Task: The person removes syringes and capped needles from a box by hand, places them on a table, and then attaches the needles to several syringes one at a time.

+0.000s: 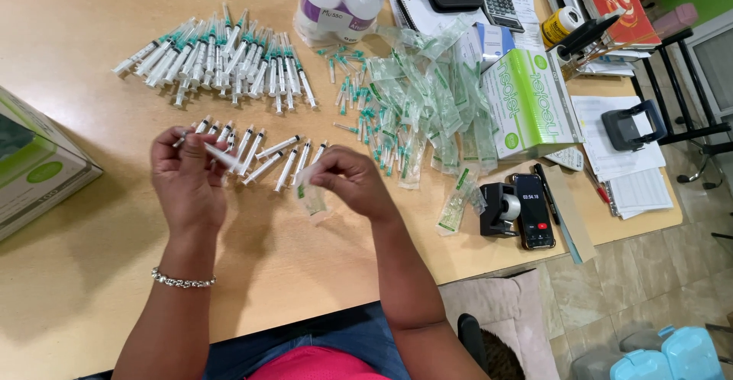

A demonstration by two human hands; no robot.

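Note:
My left hand (185, 175) grips a white syringe (224, 158) that points right across the wooden table (76, 67). My right hand (353, 181) pinches a small clear needle packet (311, 197) that hangs from its fingers, a short gap from the syringe tip. Just behind my hands lies a loose row of syringes (267, 155). A bigger pile of syringes with green caps (221, 63) sits farther back on the left. A heap of clear needle packets and green-capped needles (405, 105) spreads out to the right.
A white and green box (528, 105) lies right of the heap. A tape dispenser (498, 209) and a phone (534, 210) sit near the front edge. Bottles in plastic wrap (340, 2), a calculator (500, 6) and papers stand at the back. A cardboard box (34, 166) is at the left.

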